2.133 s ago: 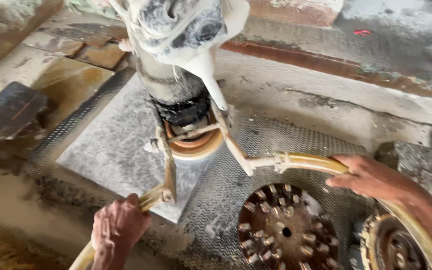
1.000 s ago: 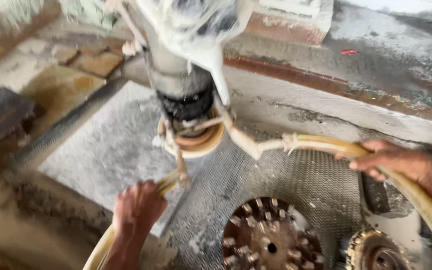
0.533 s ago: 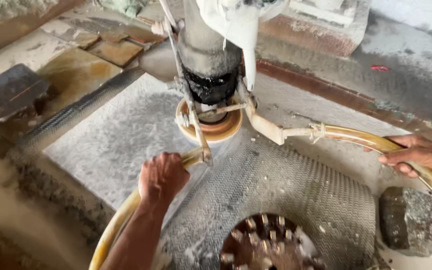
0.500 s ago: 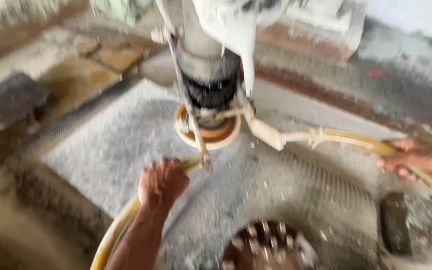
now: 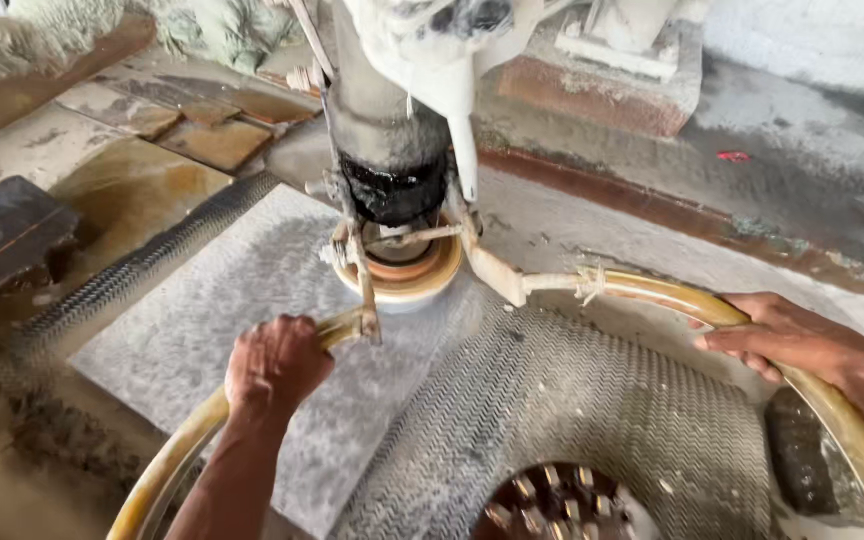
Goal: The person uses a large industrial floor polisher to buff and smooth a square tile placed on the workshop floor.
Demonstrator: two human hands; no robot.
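Since half a second ago the machine's polishing head (image 5: 404,272) has slid a little toward the far left across the grey stone slab (image 5: 222,310), and both hands have followed it; the view is sharper now.

The left hand (image 5: 277,362) comes up from the lower edge on a straight forearm, knuckles up, its grip closed tightly around the left arc of the yellowish curved handle (image 5: 187,440), just short of the metal bracket where the bar meets the machine. The right hand (image 5: 787,335) reaches in from the right edge, wrist bent slightly, fingers (image 5: 727,338) wrapped over the right arc of the same handle, its grip holding the bar from above.

The polishing head sits on the slab, at its far right part, below the grimy vertical motor column (image 5: 392,150). The slab lies flat on a patterned metal floor plate (image 5: 572,400). A spare toothed grinding disc (image 5: 552,505) lies near the bottom edge, between the two arms. A dark stone block (image 5: 2,235) rests well apart at the left.
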